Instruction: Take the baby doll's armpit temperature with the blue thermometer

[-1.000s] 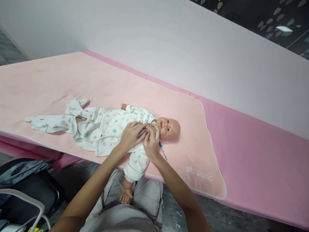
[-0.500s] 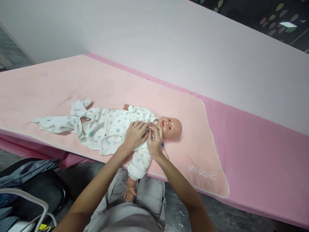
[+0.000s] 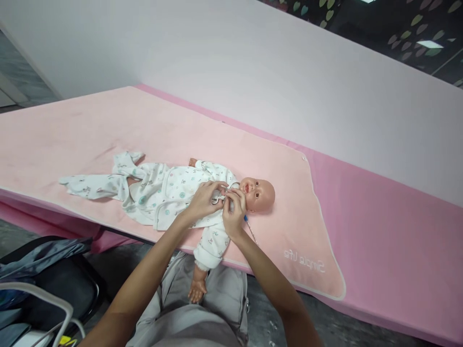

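Note:
A baby doll [image 3: 258, 193] lies on its back in a white printed baby shirt [image 3: 179, 185], its head to the right. My left hand [image 3: 206, 198] is at the shirt's neckline, thumb and fingers pinching the white edge. Just below the doll's chin, my right hand [image 3: 235, 209] pinches the same neckline close to the left fingertips. A small white loop of cloth or cord shows between the hands; its exact form is too small to tell. Printed baby trousers [image 3: 97, 185] lie loosely over the doll's legs. One doll arm hangs over the table's near edge.
A pale pink mat [image 3: 289, 168] with a light border covers much of the pink table [image 3: 390, 241]. A thin cord with a blue end [image 3: 246, 218] lies beside my right wrist. A white wall [image 3: 235, 62] stands behind, and a black chair [image 3: 68, 289] is at lower left.
My left fingers have parted a little from the right ones, exposing the white loop at the neckline. The view has shifted slightly; the doll lies the same way.

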